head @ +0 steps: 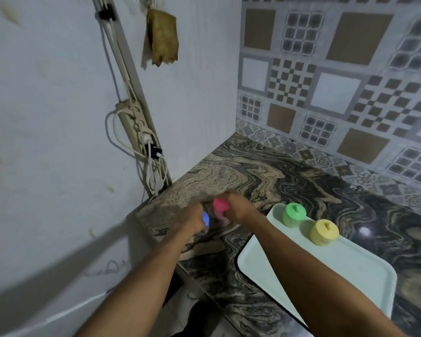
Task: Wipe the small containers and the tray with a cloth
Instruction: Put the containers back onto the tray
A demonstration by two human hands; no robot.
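Observation:
A pale green tray [326, 271] lies on the marbled counter, right of centre. A green-lidded container [293, 214] and a yellow-lidded container [323, 232] stand at the tray's far edge. Left of the tray, my right hand [238, 207] is closed on a pink container [221, 208] just above the counter. My left hand [192, 221] is closed on a blue container [206, 218] beside it. Both hands are motion-blurred. No cloth shows in either hand.
The marbled counter [265, 176] ends at a white wall on the left and a patterned tile wall behind. A power strip with dangling cables [141, 132] hangs on the left wall. A brown cloth [162, 37] hangs from a hook above.

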